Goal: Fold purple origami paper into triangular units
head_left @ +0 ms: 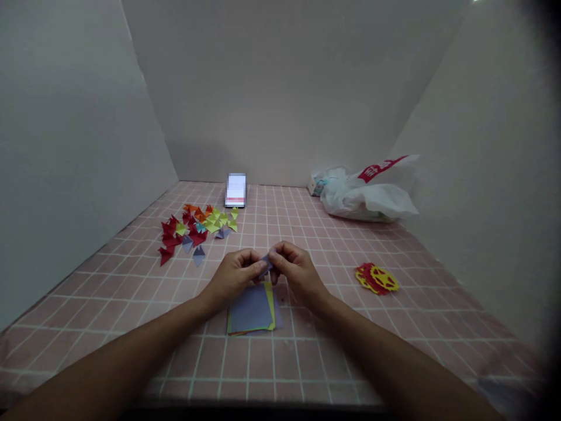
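Note:
A small folded piece of purple paper (265, 266) is pinched between my two hands, just above the table. My left hand (242, 270) grips its left side with thumb and fingers. On the other side, my right hand (294, 268) holds it near the top right edge, thumb against fingers. Much of the paper is hidden by the fingers. Right below my hands lies a stack of square paper sheets (249, 310), purple on top, with yellow-green and orange edges showing beneath.
Several folded paper pieces (197, 236) in red, orange, yellow and purple spread at the left. Behind them stands a phone (236, 190). Red and yellow cut-out discs (377, 278) lie at right. A white plastic bag (368, 199) and a small box (314, 185) sit at the back right.

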A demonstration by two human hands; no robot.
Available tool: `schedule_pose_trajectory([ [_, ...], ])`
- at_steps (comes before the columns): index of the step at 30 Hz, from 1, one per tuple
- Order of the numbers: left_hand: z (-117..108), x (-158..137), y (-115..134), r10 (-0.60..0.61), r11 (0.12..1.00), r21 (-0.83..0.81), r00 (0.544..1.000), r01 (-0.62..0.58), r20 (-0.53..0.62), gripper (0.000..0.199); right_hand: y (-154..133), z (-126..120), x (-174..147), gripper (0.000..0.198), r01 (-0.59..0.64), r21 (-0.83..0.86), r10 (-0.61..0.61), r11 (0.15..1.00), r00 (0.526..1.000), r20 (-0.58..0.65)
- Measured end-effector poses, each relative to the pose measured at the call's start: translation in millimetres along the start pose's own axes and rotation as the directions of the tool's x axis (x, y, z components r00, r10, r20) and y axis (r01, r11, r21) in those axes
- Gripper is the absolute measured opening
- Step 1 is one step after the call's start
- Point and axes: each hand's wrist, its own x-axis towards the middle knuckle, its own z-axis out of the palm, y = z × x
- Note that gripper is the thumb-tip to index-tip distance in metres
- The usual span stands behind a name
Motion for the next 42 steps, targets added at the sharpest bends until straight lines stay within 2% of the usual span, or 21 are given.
schedule_pose_trajectory([
  [5, 0, -1, 2, 0.028, 0.999, 0.023, 0.999, -0.029, 0.04, 0.027, -2, 0, -3, 0.03, 0.023, -0.075, -0.026, 0.997, 0.999, -0.032],
  [8, 1, -2, 1, 0.024, 1.0, -0.018, 0.998, -0.023, 0.053, 0.025, -4, 0, -3, 0.035, 0.055, -0.117, -0.061, 0.992, 0.997, -0.044],
  [12, 2, 0, -3, 0.0, 0.993, -0.116, 1.0, -0.002, -0.016, 0.025, -2, 1, -1, 0.027, 0.063, -0.047, -0.064, 0.997, 0.998, -0.021],
  [15, 0, 2, -6, 0.023, 0.989, -0.144, 0.995, -0.037, -0.096, 0.029, -1, 3, 0, 0.024, 0.027, 0.015, -0.027, 1.0, 0.999, 0.03],
  [17, 0, 2, -7, 0.047, 0.989, -0.133, 0.993, -0.061, -0.11, 0.029, -1, 3, 0, 0.024, 0.018, 0.01, -0.018, 1.0, 0.999, 0.047],
  [24, -1, -2, -4, 0.092, 0.994, -0.054, 0.993, -0.096, -0.074, 0.02, -3, 3, -1, 0.023, 0.026, -0.074, -0.025, 0.997, 1.0, 0.011],
  [28, -1, -1, -5, 0.079, 0.993, -0.082, 0.993, -0.086, -0.084, 0.019, -2, 3, -2, 0.025, 0.035, -0.128, -0.033, 0.991, 0.999, 0.012],
  [35, 0, -1, -8, 0.077, 0.991, -0.108, 0.995, -0.083, -0.056, 0.025, -5, 3, -2, 0.023, 0.06, -0.174, -0.048, 0.983, 0.996, 0.074],
  [40, 1, -2, -7, 0.079, 0.988, -0.128, 0.993, -0.089, -0.084, 0.024, -6, 1, -3, 0.022, 0.098, -0.28, -0.065, 0.955, 0.99, 0.127],
  [42, 1, -2, -6, 0.08, 0.988, -0.124, 0.992, -0.092, -0.097, 0.024, -3, 2, -3, 0.021, 0.085, -0.267, -0.054, 0.96, 0.991, 0.123],
])
